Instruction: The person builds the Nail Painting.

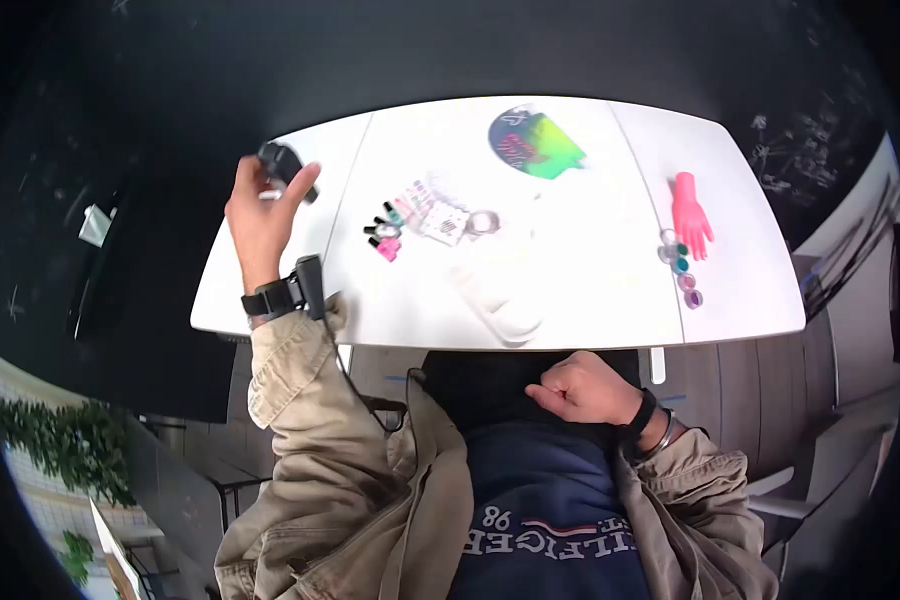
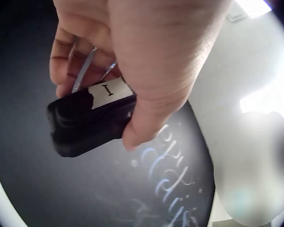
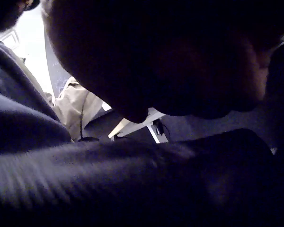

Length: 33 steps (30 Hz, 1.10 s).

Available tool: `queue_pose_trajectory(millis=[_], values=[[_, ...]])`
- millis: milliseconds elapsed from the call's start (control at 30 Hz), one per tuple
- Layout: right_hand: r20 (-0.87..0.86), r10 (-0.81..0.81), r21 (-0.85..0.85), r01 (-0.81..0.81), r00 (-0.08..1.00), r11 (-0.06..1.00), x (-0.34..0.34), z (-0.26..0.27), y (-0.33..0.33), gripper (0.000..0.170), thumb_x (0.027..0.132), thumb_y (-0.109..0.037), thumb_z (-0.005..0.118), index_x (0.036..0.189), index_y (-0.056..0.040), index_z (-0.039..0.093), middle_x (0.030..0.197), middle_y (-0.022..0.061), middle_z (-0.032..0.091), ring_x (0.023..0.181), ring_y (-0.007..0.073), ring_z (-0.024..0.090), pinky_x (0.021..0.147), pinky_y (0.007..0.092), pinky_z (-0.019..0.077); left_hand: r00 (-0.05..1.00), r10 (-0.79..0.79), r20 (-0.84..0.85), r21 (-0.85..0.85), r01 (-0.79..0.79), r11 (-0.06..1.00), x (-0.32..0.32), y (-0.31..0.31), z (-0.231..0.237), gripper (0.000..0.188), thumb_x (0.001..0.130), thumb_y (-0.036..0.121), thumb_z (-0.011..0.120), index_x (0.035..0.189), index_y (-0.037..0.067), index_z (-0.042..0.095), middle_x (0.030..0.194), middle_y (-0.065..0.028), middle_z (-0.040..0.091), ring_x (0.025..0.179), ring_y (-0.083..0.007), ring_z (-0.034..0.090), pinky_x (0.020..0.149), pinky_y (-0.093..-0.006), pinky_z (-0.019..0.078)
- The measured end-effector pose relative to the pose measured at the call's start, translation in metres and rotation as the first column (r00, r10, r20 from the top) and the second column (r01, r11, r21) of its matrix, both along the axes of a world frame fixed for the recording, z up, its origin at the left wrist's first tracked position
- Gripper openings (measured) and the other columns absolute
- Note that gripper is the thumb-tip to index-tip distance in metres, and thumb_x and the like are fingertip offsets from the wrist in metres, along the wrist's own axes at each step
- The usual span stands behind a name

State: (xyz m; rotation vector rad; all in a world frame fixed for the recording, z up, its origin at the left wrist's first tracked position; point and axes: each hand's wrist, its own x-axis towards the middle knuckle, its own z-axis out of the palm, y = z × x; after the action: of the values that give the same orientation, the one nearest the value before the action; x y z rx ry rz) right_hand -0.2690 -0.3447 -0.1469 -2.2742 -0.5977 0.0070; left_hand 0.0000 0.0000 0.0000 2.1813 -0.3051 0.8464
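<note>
Over the far left corner of the white table (image 1: 590, 280), my left hand (image 1: 260, 215) grips a black device (image 1: 288, 172) between thumb and fingers. In the left wrist view the device (image 2: 92, 118) is a rounded black block with a white label (image 2: 109, 92) marked with a letter like an I. Its exact kind cannot be told. Thin shiny metal strips show between it and the fingers. My right hand (image 1: 590, 388) rests loosely curled in the lap below the table edge, holding nothing. The right wrist view is very dark.
Nail polish bottles (image 1: 386, 240) lie left of centre, beside a white patterned packet (image 1: 444, 222) and a round container (image 1: 483, 222). A white tray-like piece (image 1: 510, 318) lies near the front edge. Further back is a green multicoloured sheet (image 1: 555, 150). Rightward are a pink model hand (image 1: 688, 215) and small jars (image 1: 681, 267).
</note>
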Motion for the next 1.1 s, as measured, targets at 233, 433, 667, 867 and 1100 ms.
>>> queue_pose_trajectory(millis=[233,433,667,867,1100], values=[[0.165,-0.235,0.314,0.174,0.958,0.933,-0.037,0.024,-0.033,0.052,0.098,-0.008,0.079,0.062,-0.0052,0.041,0.057,0.0108,0.044,0.048,0.0321,0.044,0.049,0.0440,0.0348,0.922,0.091,-0.375,0.039,-0.082,0.996,0.031,0.039,-0.071,0.081,0.075,0.055,0.099,0.127,-0.002,0.076,0.114,-0.0204,0.080,0.102,-0.0298,0.077,0.090,-0.0412,0.0595],[0.314,-0.390,0.407,0.249,0.865,0.879,-0.034,0.031,-0.053,0.052,0.094,-0.002,0.078,0.061,-0.0063,0.038,0.055,0.0075,0.040,0.044,0.0263,0.040,0.046,0.0406,0.0296,0.838,0.244,-0.489,0.306,-0.097,0.947,0.048,0.060,-0.098,0.076,0.070,0.054,0.100,0.116,-0.003,0.079,0.099,-0.0202,0.081,0.092,-0.0341,0.079,0.082,-0.0448,0.0608],[0.338,-0.441,0.455,0.266,0.831,0.850,-0.033,0.029,-0.064,0.053,0.093,0.002,0.077,0.060,-0.0084,0.038,0.054,0.0052,0.040,0.043,0.0231,0.040,0.045,0.0387,0.0282,0.781,0.347,-0.519,0.475,-0.075,0.877,0.051,0.056,-0.116,0.076,0.065,0.051,0.101,0.115,-0.002,0.082,0.104,-0.0214,0.083,0.097,-0.0374,0.081,0.088,-0.0453,0.0625],[0.319,-0.445,0.490,0.257,0.837,0.833,-0.024,0.021,-0.068,0.053,0.093,0.004,0.076,0.060,-0.0089,0.036,0.055,0.0046,0.040,0.043,0.0225,0.041,0.045,0.0382,0.0279,0.806,0.359,-0.471,0.474,-0.112,0.873,0.054,0.055,-0.117,0.070,0.070,0.046,0.101,0.119,0.000,0.082,0.117,-0.0210,0.083,0.105,-0.0365,0.081,0.094,-0.0452,0.0627],[0.322,-0.495,0.535,0.276,0.807,0.799,-0.026,0.022,-0.082,0.053,0.088,0.005,0.077,0.059,-0.0102,0.034,0.055,0.0046,0.038,0.042,0.0248,0.038,0.044,0.0395,0.0270,0.941,0.079,-0.329,0.232,0.000,0.973,0.033,0.005,-0.068,0.045,0.089,0.030,0.094,0.121,0.002,0.080,0.114,-0.0148,0.082,0.098,-0.0285,0.078,0.083,-0.0416,0.0598]])
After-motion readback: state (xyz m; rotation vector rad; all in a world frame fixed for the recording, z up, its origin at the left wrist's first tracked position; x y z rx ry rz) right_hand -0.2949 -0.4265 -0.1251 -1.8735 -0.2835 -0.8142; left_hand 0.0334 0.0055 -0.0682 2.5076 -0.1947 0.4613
